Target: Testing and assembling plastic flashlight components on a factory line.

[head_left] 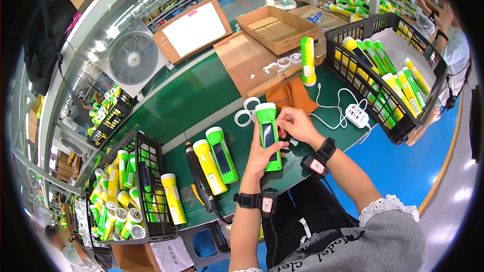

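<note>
A green flashlight [260,114] with a white head and a dark panel stands nearly upright in my left hand [258,157], whose fingers and thumb wrap its body. Against its right side, my right hand [301,127] has its fingers pinched together. Whatever they may hold is hidden. Small white pieces [293,142] lie below that hand. To the left, on the green table, rest a yellow flashlight [210,166], another green flashlight [222,155] with a dark panel, and a black electric screwdriver [197,174].
Black crates of flashlights stand at left [169,226] and right [330,45]. A white power strip [357,115] trails cables beside an orange cloth [290,96]. White rings [243,118] and an upright flashlight [307,63] sit farther back, near a cardboard tray [277,43]. Another person works at far right.
</note>
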The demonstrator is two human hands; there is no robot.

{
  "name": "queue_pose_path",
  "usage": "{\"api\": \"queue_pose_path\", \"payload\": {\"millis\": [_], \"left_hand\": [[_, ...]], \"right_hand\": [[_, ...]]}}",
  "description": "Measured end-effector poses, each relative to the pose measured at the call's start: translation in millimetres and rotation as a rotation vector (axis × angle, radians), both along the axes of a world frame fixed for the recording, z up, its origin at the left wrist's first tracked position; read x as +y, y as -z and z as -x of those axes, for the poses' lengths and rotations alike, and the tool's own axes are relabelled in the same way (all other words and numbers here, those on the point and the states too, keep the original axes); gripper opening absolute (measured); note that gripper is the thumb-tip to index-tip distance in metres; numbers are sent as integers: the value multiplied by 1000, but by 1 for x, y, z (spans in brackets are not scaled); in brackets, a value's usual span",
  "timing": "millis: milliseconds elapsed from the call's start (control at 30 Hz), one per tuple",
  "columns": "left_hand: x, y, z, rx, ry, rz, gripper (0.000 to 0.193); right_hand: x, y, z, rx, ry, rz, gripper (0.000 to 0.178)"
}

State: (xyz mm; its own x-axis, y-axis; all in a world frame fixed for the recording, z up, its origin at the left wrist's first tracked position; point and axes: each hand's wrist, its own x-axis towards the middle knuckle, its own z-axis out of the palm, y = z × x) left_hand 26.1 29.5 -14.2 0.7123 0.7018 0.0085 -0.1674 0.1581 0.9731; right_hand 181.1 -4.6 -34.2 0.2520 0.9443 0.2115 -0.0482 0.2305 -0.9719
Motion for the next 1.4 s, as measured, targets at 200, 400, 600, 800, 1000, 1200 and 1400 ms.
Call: {"api": "queue_pose_path", "payload": {"millis": [200,400,600,800,1000,1200,1400], "left_hand": [[4,8,2,39,31,52,96],[17,8,12,-274,-334,394,56],[19,17,27,-774,105,650,38],[21,24,29,-925,243,663,36],[20,14,24,-938,181,700,47],[23,14,12,-733,32,628,45],[15,11,7,-695,-86,403,42]], "right_hand": [[6,5,1,18,-25,-42,7],[4,5,-21,252,342,-214,6],[11,5,5,-655,319,-323,16],[6,1,-1,-333,303,-89,14],[-27,-34,32,-719,377,-463,35],[-35,-33,64,-1169,219,-557,37],[-31,-10,70,-777,497,-336,39]]}}
